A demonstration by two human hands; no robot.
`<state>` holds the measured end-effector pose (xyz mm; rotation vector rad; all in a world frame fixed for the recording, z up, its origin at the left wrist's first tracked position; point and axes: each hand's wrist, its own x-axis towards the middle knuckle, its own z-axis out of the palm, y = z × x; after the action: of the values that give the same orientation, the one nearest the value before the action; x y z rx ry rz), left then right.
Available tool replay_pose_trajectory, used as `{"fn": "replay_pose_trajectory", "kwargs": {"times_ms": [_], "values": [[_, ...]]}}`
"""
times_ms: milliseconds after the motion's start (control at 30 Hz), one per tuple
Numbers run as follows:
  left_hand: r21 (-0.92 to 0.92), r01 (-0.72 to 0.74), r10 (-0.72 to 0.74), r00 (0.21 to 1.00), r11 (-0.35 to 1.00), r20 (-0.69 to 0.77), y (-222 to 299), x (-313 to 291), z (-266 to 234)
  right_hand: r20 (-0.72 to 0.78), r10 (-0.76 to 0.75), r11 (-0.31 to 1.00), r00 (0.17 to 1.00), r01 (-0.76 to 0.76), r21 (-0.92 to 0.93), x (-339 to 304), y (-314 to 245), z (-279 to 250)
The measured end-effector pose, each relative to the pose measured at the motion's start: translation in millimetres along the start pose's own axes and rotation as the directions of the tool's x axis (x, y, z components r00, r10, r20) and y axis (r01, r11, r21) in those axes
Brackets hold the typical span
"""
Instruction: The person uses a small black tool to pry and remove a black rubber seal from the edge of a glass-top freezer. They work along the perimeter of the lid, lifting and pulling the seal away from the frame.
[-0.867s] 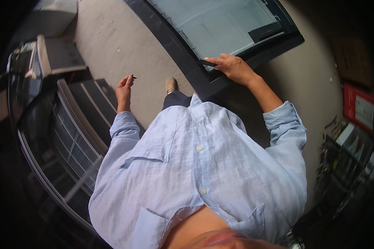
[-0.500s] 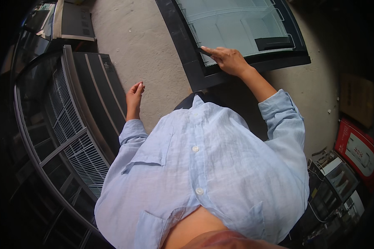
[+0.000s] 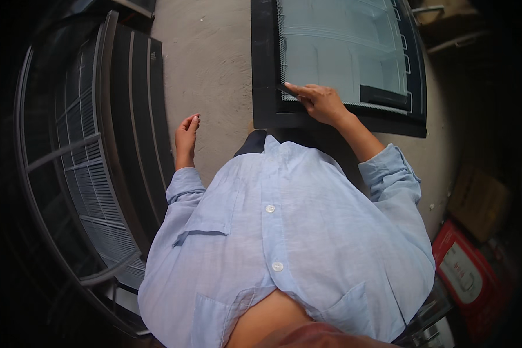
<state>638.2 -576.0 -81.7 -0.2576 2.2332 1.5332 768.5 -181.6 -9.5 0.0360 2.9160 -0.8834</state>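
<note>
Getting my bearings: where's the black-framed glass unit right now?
In the head view, the black-framed glass unit runs off the top edge, right of centre, with the right hand near its lower left corner.

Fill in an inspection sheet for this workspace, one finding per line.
Surface: grey floor, a few small pale specks.
Job's things: black-framed glazed case, pale interior visible; small dark piece, details too small to tell.
Clutter: brown box and red box, right side.
Hands: left hand pinches the small piece; right hand at the case's near-left corner, grip unclear.
Cables: nothing seen.
Surroundings: dark cabinet with wire racks, left.
</note>
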Motion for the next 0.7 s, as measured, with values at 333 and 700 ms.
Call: {"fn": "replay_pose_trajectory", "kwargs": {"times_ms": [333,700], "values": [[-0.184,0.055,-0.104,0.956,0.981,-0.273,-17,-108,71,0.017,-0.144,0.988,0.989,0.145,-0.048,20,18,-10],[-0.17,0.067,-0.126,0.923,0.983,-0.362,-17,-118,57,-0.158,-0.062,0.997,0.985,0.07,0.042,29,19,9]]}}
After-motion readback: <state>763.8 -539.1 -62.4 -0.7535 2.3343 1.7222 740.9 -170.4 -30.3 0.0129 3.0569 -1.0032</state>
